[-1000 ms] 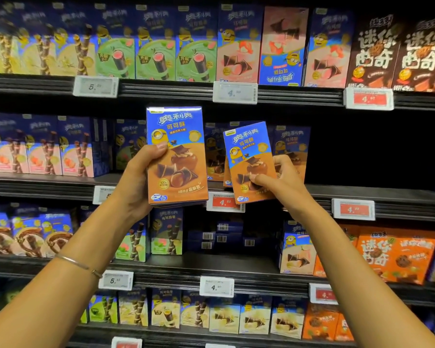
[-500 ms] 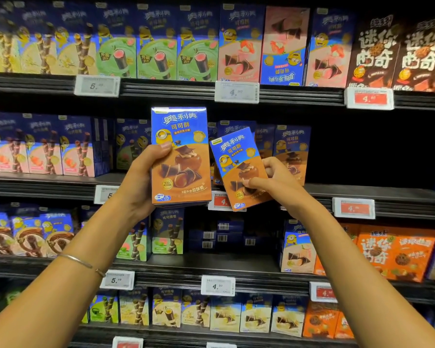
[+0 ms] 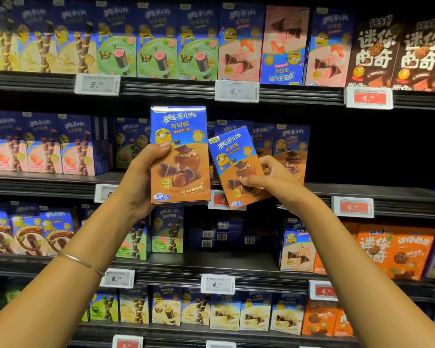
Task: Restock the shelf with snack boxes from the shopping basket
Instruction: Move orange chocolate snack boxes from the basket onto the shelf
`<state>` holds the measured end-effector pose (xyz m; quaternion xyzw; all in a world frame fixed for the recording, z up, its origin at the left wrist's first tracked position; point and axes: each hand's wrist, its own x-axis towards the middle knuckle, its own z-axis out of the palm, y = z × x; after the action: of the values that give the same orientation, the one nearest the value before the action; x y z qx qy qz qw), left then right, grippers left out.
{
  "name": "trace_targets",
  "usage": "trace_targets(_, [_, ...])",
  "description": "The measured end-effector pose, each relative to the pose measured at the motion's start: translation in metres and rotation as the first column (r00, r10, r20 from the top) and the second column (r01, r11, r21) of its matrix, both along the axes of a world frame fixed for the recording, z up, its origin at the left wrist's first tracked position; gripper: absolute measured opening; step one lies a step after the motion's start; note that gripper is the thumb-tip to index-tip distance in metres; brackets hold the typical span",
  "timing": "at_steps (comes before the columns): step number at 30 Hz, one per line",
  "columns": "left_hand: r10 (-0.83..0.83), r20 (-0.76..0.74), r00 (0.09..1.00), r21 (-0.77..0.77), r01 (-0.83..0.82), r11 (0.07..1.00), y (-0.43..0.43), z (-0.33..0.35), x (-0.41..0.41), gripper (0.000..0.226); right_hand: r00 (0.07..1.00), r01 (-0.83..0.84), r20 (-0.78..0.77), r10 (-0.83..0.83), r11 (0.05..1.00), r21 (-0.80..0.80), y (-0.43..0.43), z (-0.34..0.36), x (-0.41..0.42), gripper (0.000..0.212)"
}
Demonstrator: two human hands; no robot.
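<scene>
Both arms were raised forward and up, the two hands level and near each other but apart. The left forearm (image 3: 60, 272) rose from the lower left corner, with a thin silver metal bracelet (image 3: 81, 261) round its wrist. The left hand (image 3: 141, 177) gripped a tall blue-and-brown cardboard snack box (image 3: 180, 156) by its left edge, upright, with the thumb laid across the front and the fingers hidden behind. The right forearm (image 3: 349, 259) rose from the lower right corner. The right hand (image 3: 274, 179) pinched a smaller-looking blue-and-brown cardboard snack box (image 3: 236, 167) at its right edge, tilted with its top leaning left, the thumb pressed on the lower front and the fingers curled at the side.
</scene>
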<state>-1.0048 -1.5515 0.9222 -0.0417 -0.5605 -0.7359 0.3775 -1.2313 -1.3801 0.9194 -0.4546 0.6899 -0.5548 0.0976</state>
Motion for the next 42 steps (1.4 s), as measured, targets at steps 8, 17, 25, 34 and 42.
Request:
trace_targets(8, [-0.022, 0.001, 1.000, -0.013, 0.022, 1.000, -0.002, -0.004, -0.003, 0.030, 0.998, 0.041, 0.056, -0.032, 0.987, -0.155, 0.006, -0.007, 0.010, 0.046])
trace_targets(17, [-0.090, -0.025, 0.996, 0.059, 0.091, 0.994, -0.005, -0.003, -0.018, 0.034, 0.992, 0.038, 0.124, -0.017, 0.985, -0.167, 0.008, -0.003, 0.015, 0.049])
trace_targets(25, [-0.164, -0.039, 0.986, 0.164, 0.168, 0.972, -0.011, -0.002, -0.029, 0.037, 0.970, -0.029, 0.231, 0.074, 0.981, -0.193, 0.008, 0.004, 0.013, 0.053])
trace_targets(34, [-0.249, 0.008, 0.968, 0.140, 0.246, 0.959, -0.013, -0.003, -0.038, 0.041, 0.965, -0.072, 0.238, 0.110, 0.984, -0.161, 0.002, 0.008, 0.006, 0.049])
trace_targets(42, [-0.259, 0.019, 0.966, 0.139, 0.254, 0.957, -0.013, 0.000, -0.037, 0.042, 0.952, -0.134, 0.259, 0.165, 0.982, -0.136, -0.001, 0.012, 0.006, 0.041])
